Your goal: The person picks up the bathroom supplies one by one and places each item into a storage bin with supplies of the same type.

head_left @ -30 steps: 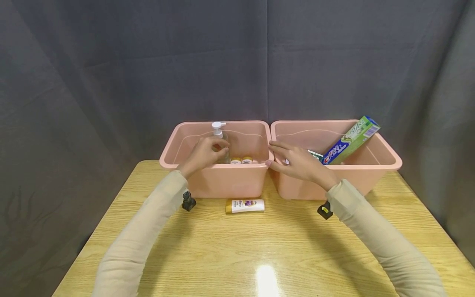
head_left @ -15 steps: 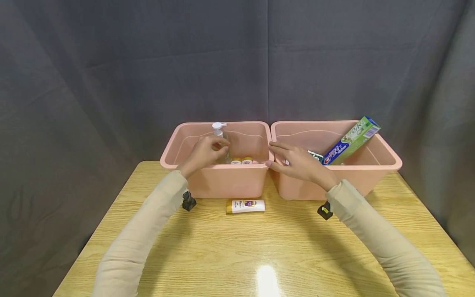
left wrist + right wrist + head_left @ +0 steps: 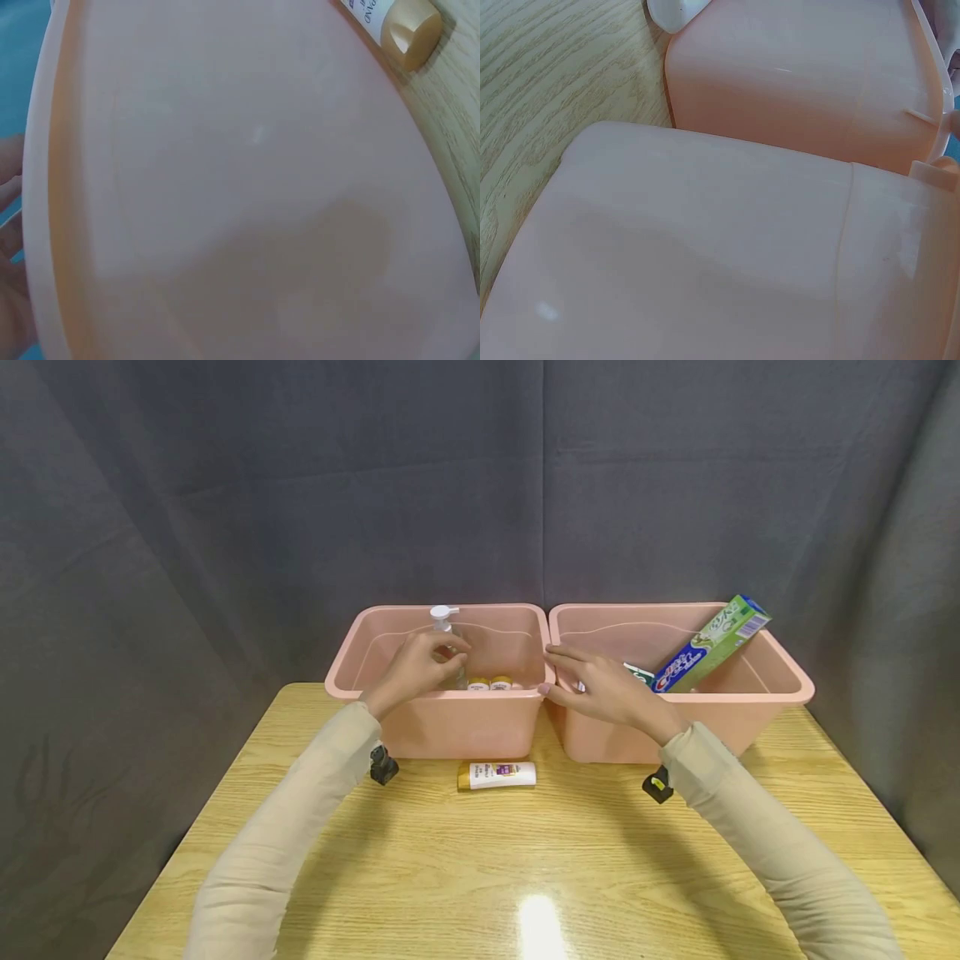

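My left hand [image 3: 420, 667] hangs over the left pink bin [image 3: 450, 727], its thumb and index finger bent in a loose curve. A clear pump bottle [image 3: 442, 614] with a white head stands just behind these fingers, partly hidden by them. In the left wrist view, several fingers [image 3: 10, 176] show past the bin's rim. My right hand [image 3: 607, 689] rests where the two bins meet, fingers and thumb fairly straight with the tips at the rims. Below it is the right pink bin [image 3: 675, 727]. A white bottle with a gold cap [image 3: 498, 775] lies on the table.
Two gold-topped white containers [image 3: 501, 683] sit inside the left bin. A toothpaste box [image 3: 712, 643] leans out of the right bin, beside a dark green pack [image 3: 639, 674]. A grey curtain [image 3: 480, 485] hangs close behind the bins on the wooden table [image 3: 465, 860].
My left hand has shifted slightly to the right over the left bin. My right hand stays at the rims, and the bins and their contents stay in place.
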The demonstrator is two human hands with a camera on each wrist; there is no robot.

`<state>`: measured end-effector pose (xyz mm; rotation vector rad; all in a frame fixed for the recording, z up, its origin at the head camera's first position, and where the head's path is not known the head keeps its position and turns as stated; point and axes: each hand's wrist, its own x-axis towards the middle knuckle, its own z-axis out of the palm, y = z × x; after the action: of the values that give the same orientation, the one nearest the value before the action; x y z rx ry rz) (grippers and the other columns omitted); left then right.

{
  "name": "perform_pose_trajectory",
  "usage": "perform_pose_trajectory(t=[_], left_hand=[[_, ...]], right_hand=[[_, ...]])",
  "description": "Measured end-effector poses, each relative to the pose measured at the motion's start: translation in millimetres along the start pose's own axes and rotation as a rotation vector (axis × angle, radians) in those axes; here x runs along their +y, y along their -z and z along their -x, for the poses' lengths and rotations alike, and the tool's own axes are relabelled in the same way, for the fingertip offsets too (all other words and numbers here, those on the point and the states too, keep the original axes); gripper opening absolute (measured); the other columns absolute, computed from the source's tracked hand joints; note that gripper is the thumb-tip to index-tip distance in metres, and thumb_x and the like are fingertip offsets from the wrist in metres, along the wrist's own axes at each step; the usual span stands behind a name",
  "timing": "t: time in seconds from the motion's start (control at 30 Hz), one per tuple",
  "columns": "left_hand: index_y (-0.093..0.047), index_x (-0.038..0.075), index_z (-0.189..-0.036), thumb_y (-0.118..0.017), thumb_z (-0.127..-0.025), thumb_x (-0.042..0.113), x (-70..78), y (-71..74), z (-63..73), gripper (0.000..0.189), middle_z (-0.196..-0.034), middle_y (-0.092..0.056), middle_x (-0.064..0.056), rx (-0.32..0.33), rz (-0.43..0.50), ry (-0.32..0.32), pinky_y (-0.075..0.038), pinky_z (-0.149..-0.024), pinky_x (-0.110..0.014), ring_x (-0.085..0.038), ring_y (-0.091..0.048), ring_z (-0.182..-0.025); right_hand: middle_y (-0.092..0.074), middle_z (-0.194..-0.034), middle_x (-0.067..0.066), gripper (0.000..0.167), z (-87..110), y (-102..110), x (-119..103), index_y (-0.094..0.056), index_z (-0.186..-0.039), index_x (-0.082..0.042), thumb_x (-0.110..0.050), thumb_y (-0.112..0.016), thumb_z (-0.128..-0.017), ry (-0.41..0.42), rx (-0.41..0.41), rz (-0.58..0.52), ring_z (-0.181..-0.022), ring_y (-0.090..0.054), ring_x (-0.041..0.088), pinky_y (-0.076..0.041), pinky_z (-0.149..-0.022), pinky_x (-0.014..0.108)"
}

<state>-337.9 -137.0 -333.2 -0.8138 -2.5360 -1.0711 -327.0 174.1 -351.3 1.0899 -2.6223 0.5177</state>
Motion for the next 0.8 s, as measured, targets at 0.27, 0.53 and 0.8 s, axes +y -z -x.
perform_pose_trajectory(t=[0.27,0.53,0.8], left_hand=[[-0.073,-0.002,-0.104,-0.068,-0.089,0.003,3.0,-0.9,1.0,0.017,-0.103,-0.069,-0.014,0.030,-0.014,-0.039,-0.058,-0.078,-0.039,-0.027,-0.066,-0.087],[-0.073,-0.001,-0.106,-0.068,-0.091,0.004,6.6,1.5,3.7,0.017,-0.106,-0.069,-0.013,0.025,0.003,-0.021,-0.058,-0.080,-0.037,-0.028,-0.066,-0.091],[-0.074,0.000,-0.107,-0.068,-0.092,0.006,9.7,1.8,6.8,0.017,-0.106,-0.069,-0.011,0.022,-0.024,-0.042,-0.058,-0.077,-0.033,-0.023,-0.067,-0.088]], right_hand=[[-0.049,-0.146,0.016,0.066,0.1,0.3,-0.5,-0.051,-0.143,-0.001,-0.048,-0.058,-0.097,-0.004,0.004,-0.006,-0.133,-0.046,0.035,-0.036,-0.110,0.050],[-0.049,-0.146,0.016,0.066,0.1,-0.3,0.2,-0.051,-0.142,0.000,-0.048,-0.057,-0.097,0.000,0.002,0.006,-0.131,-0.048,0.036,-0.038,-0.109,0.052],[-0.048,-0.147,0.016,0.067,0.1,0.3,-0.4,-0.050,-0.143,-0.001,-0.049,-0.056,-0.098,-0.010,-0.008,0.003,-0.132,-0.048,0.036,-0.037,-0.109,0.052]])
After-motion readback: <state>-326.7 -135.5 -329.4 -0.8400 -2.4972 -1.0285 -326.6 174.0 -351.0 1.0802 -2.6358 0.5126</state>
